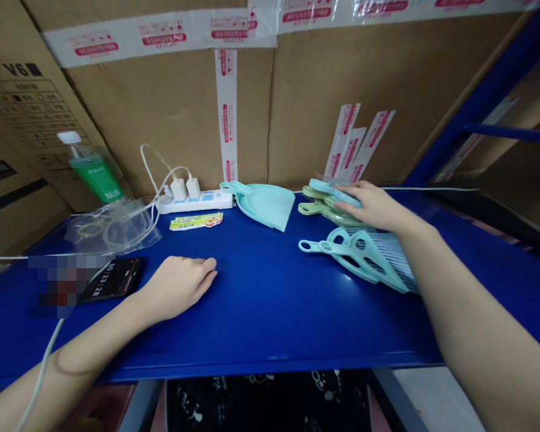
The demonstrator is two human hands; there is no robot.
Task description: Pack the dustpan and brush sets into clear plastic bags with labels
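My right hand (pixel 371 204) reaches to the back right of the blue table, its fingers closed around a light blue dustpan (pixel 335 193) that they partly hide. Beneath it lie green pieces with looped handles (pixel 314 208). Nearer to me, below that hand, are light blue brushes (pixel 364 255) with openwork heads and striped bristles, partly covered by my forearm. Another light blue dustpan (pixel 267 204) lies at the back middle. My left hand (pixel 182 285) rests on the table at the left, fingers curled, with nothing visible in it.
A white power strip (pixel 198 201) with plugged-in chargers stands at the back. Near it are a yellow-green packet (pixel 197 221), clear plastic bags (pixel 117 228), a green bottle (pixel 94 171) and a phone (pixel 117 280). Cardboard boxes (pixel 171 108) wall the back; a blue frame post (pixel 472 102) rises right.
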